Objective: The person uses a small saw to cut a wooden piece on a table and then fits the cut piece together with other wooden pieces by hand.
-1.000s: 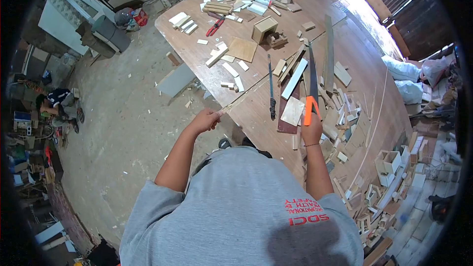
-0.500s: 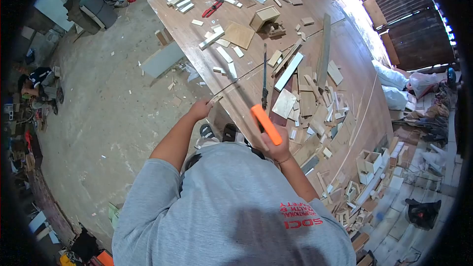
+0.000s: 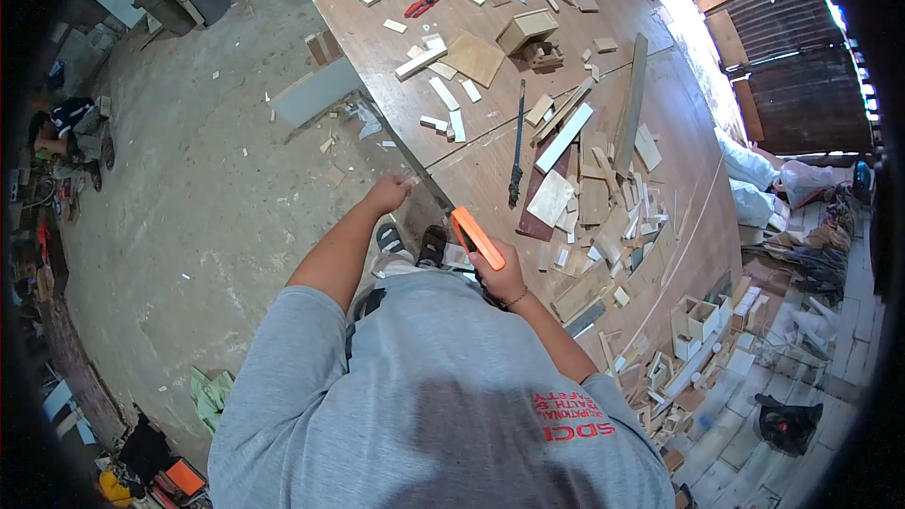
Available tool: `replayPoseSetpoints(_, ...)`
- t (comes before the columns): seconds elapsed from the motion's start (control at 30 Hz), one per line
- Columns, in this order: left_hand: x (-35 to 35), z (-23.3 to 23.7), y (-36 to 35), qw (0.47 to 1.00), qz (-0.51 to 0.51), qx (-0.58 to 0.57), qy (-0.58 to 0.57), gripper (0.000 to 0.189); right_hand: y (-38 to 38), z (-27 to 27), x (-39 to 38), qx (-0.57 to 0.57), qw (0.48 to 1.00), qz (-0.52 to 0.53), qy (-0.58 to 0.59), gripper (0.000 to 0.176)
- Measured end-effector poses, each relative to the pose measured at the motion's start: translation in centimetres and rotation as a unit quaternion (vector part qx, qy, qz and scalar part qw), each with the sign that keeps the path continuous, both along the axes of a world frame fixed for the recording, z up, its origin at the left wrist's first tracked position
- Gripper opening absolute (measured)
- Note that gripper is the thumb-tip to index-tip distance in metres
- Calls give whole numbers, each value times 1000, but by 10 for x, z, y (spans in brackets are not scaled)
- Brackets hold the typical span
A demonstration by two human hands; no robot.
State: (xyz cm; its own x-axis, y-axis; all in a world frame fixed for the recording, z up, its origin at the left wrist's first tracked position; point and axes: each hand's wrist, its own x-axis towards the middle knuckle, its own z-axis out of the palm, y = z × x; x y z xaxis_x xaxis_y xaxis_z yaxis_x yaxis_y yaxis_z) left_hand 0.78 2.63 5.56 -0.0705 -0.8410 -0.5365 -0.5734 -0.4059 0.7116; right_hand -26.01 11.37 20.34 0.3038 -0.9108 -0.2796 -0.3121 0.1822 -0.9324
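My right hand (image 3: 501, 270) is closed around the orange handle of a hand saw (image 3: 479, 239). The thin dark blade (image 3: 407, 153) slants up and left from the handle, along the near-left edge of the wooden table (image 3: 471, 174). Just left of the blade, my left hand (image 3: 388, 193) has its fingers pinched together at the table's edge. Something small and pale may be between the fingertips, too blurred to make out. A black bar-like tool (image 3: 518, 146) lies on the table beyond the saw handle.
Wood offcuts (image 3: 550, 200), red-handled pliers (image 3: 427, 2) and a small wooden box (image 3: 528, 30) lie on the table. A grey board (image 3: 316, 94) juts out beside its left edge. A person (image 3: 75, 137) sits at the far left. More wood pieces (image 3: 693, 325) lie at the lower right.
The saw and my right hand have moved left and slightly up, and the blade now lies along the table edge. The small wood piece at my left fingers no longer shows clearly. The view has shifted.
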Motion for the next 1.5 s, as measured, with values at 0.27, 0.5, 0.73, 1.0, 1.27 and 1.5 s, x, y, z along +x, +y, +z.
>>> replayPoseSetpoints(0.27, 0, -5, -9, 1000, -21, 18, -4, 50, 3, 3, 6, -56, 998, 11, 13, 18)
replayPoseSetpoints(0.5, -4, -5, -8, 999, 14, 18, 26, 38, 10, -9, 6, -57, 998, 15, 29, 17)
replayPoseSetpoints(0.73, -1, -26, -11, 999, 7, 13, 38, 31, 11, 5, 14, -100, 992, 46, 59, 17)
replayPoseSetpoints(1.0, 0, -31, -12, 999, -28, 6, 28, 31, 16, 8, 16, -87, 990, 69, 82, 19)
replayPoseSetpoints(1.27, -8, -42, -8, 998, -29, 3, -56, 55, 21, 23, 23, -38, 998, -4, 56, 43)
replayPoseSetpoints(1.5, -7, -42, -12, 999, -18, 46, -16, 58, 60, 19, -32, -91, 991, 66, 66, 56)
